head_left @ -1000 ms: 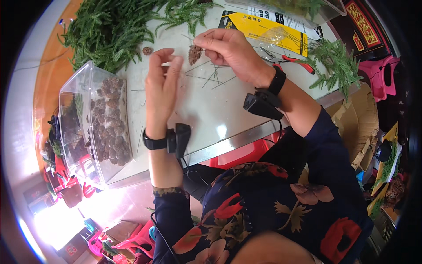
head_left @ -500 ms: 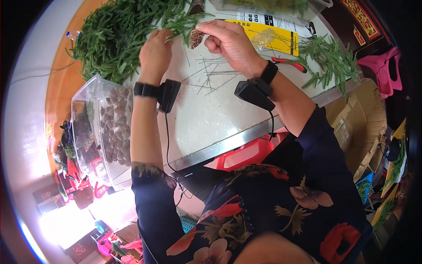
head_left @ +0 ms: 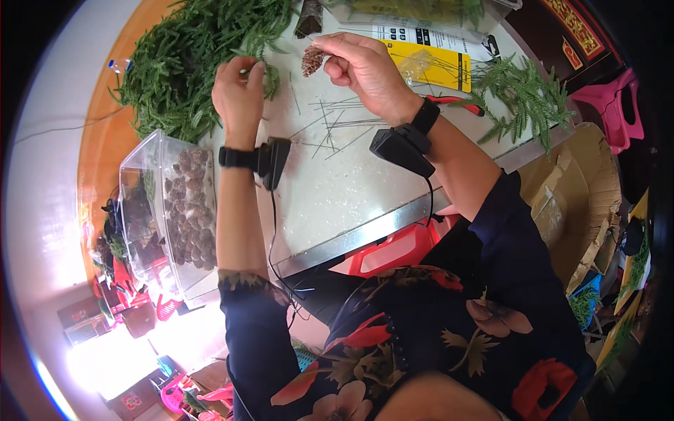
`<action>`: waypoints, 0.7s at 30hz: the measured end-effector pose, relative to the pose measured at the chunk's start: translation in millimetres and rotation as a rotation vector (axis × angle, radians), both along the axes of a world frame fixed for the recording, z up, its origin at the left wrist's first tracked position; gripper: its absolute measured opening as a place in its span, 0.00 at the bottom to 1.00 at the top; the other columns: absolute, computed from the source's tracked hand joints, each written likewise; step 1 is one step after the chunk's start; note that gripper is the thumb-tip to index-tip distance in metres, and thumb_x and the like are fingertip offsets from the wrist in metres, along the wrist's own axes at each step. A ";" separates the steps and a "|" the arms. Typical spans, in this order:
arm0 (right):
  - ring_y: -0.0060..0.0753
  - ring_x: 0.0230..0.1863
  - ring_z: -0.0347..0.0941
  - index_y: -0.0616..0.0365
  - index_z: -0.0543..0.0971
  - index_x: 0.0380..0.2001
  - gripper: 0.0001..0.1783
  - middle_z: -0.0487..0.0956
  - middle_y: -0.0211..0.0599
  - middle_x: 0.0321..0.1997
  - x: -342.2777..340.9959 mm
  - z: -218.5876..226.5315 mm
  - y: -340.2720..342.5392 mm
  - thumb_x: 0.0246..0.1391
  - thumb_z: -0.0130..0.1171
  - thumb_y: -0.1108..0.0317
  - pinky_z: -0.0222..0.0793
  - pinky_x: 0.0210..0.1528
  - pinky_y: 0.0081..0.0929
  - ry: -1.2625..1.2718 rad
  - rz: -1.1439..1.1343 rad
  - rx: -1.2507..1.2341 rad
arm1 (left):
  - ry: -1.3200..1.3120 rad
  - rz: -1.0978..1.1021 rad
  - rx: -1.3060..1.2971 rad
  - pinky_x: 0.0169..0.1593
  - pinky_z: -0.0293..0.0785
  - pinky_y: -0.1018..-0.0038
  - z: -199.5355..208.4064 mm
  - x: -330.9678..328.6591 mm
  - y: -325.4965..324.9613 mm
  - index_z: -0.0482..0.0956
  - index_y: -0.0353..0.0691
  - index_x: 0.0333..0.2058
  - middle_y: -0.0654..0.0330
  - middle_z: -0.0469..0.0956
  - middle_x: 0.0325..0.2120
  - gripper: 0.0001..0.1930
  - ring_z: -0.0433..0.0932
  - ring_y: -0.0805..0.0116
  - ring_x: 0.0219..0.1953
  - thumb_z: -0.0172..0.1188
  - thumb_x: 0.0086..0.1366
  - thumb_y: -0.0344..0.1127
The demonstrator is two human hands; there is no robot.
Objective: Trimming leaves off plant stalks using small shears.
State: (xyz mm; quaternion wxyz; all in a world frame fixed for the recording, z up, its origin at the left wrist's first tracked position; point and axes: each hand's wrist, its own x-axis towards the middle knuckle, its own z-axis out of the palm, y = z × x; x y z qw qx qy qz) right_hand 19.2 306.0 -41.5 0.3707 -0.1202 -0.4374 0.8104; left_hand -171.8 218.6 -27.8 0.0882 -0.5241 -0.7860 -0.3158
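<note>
My right hand (head_left: pixel 368 74) pinches a small brown pine cone (head_left: pixel 312 62) by its upper end, between thumb and fingertips, above the white table. To its left, my left hand (head_left: pixel 239 102) is at the edge of a large heap of green artificial pine branches (head_left: pixel 189 67). Its fingers are loosely bent, with a gap between thumb and forefinger, and I see nothing held there. A bit of greenery (head_left: pixel 271 84) shows just beside the left thumb. Several thin dark wires (head_left: pixel 340 123) lie scattered on the table below my hands.
A clear plastic box of pine cones (head_left: pixel 189 210) stands at the left. Red-handled pliers (head_left: pixel 456 104), a yellow card (head_left: pixel 449 68) and more pine sprigs (head_left: pixel 523 98) lie on the right. A clear bin (head_left: pixel 421 15) is at the back. An open cardboard box (head_left: pixel 583 203) stands beyond the table's right edge.
My left hand has drawn back left and slightly down, away from the pine cone, and its fingers have come apart. The sprig near the cone has dropped away. My right hand keeps the pine cone, almost unmoved.
</note>
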 end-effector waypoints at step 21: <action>0.10 0.23 0.62 0.62 0.79 0.39 0.14 0.74 0.24 0.26 -2.6 4.3 -24.2 0.58 0.56 0.62 0.57 0.24 0.10 -0.205 0.219 0.176 | -0.150 0.045 0.337 0.33 0.71 0.77 1.3 61.2 -77.7 0.80 0.39 0.32 0.62 0.79 0.32 0.04 0.75 0.69 0.34 0.60 0.56 0.24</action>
